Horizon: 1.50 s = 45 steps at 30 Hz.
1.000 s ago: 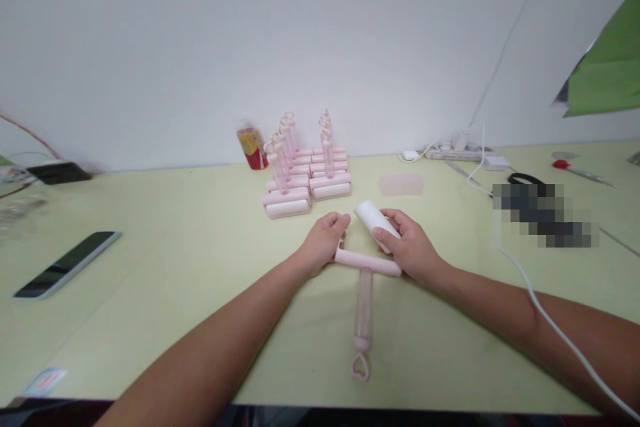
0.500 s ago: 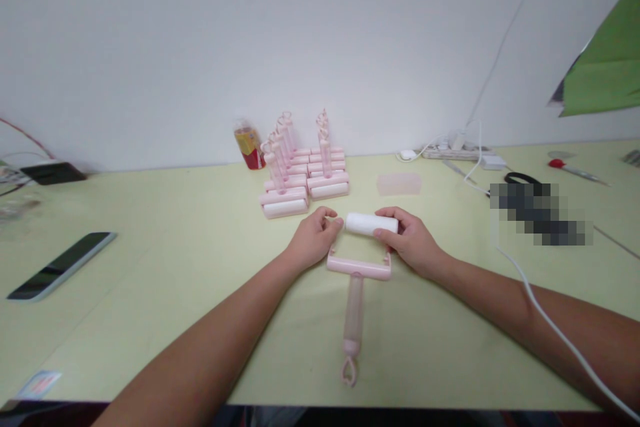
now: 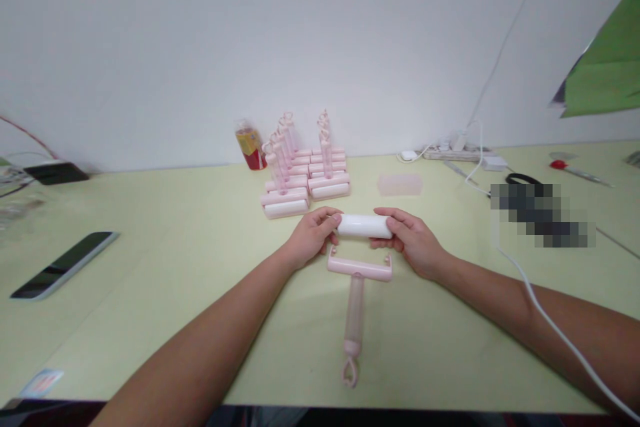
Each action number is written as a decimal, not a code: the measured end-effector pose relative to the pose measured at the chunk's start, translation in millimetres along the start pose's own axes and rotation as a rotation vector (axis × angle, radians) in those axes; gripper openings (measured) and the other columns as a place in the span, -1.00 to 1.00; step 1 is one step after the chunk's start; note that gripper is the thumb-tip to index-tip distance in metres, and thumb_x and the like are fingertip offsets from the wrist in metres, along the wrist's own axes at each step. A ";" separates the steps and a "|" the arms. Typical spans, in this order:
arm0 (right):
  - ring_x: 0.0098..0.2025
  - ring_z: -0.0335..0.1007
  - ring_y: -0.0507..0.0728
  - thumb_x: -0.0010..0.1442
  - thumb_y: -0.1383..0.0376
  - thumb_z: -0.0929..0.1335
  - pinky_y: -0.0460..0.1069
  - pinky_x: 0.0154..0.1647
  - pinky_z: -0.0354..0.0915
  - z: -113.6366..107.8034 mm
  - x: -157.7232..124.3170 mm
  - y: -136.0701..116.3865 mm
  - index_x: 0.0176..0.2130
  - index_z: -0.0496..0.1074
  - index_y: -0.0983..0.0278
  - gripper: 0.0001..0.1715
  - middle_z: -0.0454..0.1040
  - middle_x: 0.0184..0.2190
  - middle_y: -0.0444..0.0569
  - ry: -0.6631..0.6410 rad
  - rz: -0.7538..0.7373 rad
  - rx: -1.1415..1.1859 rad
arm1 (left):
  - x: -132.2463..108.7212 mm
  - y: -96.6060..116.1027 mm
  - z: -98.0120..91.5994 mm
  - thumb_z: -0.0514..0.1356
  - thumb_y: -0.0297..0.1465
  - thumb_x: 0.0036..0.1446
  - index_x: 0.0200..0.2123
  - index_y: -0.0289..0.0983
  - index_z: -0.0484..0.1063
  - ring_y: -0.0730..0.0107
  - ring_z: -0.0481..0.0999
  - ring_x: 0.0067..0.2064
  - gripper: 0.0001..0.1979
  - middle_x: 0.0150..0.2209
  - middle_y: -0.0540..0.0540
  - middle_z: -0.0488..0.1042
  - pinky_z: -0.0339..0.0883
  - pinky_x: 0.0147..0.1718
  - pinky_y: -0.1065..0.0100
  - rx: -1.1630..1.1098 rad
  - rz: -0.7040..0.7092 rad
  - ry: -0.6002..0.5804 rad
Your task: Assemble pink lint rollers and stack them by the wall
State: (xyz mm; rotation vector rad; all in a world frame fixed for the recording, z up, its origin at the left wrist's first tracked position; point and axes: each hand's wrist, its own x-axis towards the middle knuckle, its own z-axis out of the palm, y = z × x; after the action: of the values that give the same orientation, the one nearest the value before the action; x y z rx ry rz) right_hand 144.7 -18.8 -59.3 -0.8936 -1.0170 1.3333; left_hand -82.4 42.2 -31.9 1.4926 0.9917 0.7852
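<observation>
Between my two hands lies a white lint roller refill (image 3: pixel 364 226), held level by its ends. My left hand (image 3: pixel 316 235) pinches the left end with thumb and fingers. At the right end, my right hand (image 3: pixel 413 240) is closed on the roll, thumb on top and fingers beyond and below. Just nearer to me, a pink lint roller handle (image 3: pixel 360 269) rests on the table, its two-armed frame facing the roll and its heart-shaped loop pointing toward me. Nothing sits between the frame's arms.
Several pink lint rollers (image 3: pixel 285 199) stand in two rows near the wall, beside a bottle with a yellow and red label (image 3: pixel 251 147). A translucent pink cover (image 3: pixel 399 185) lies behind my right hand. A phone (image 3: pixel 65 265) is at left; a white cable (image 3: pixel 537 303) crosses my right forearm.
My left hand has closed on the left end of the refill, which has shifted slightly left and levelled. My right hand's grip has moved to the right end.
</observation>
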 end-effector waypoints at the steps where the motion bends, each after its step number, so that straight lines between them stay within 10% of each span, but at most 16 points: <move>1: -0.20 0.49 0.15 0.13 0.08 0.46 0.16 -0.15 0.54 0.5 0.3 -0.4 -0.06 0.44 0.21 -0.57 0.47 -0.17 -0.04 0.012 -0.005 0.022 | -0.3 1.3 0.4 0.25 -0.06 0.10 -0.12 -0.27 0.40 0.61 0.24 -0.72 -0.56 -0.60 0.07 0.41 0.08 -0.76 0.56 -0.017 -0.002 0.006; 17: -0.16 0.44 0.12 -0.02 0.11 0.54 0.17 -0.13 0.55 4.9 -0.5 -7.3 -0.20 0.26 0.14 -0.50 0.37 -0.28 -0.18 0.101 -0.079 0.043 | -1.4 -1.8 -3.4 0.43 -0.25 -0.10 -0.08 -0.23 0.30 0.52 0.46 -0.47 -0.46 -0.30 0.01 0.45 0.36 -0.65 0.53 -0.216 0.069 -0.078; 45: -0.28 0.44 0.07 -0.04 0.12 0.55 0.10 -0.23 0.53 -3.5 2.5 -3.6 -0.53 0.13 0.27 -0.43 0.48 -0.15 -0.04 0.079 -0.141 -0.119 | 3.6 -4.4 -5.9 0.41 -0.27 -0.08 -0.27 -0.20 0.10 0.46 0.48 -0.53 -0.49 -0.46 0.11 0.42 0.29 -0.66 0.51 -0.119 0.117 -0.011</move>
State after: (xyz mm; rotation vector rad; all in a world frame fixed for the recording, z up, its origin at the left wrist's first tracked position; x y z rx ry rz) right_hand 149.2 -16.4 -56.9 -0.9383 -1.0868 1.1203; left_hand -86.9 48.1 -35.6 1.4597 0.8407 0.9031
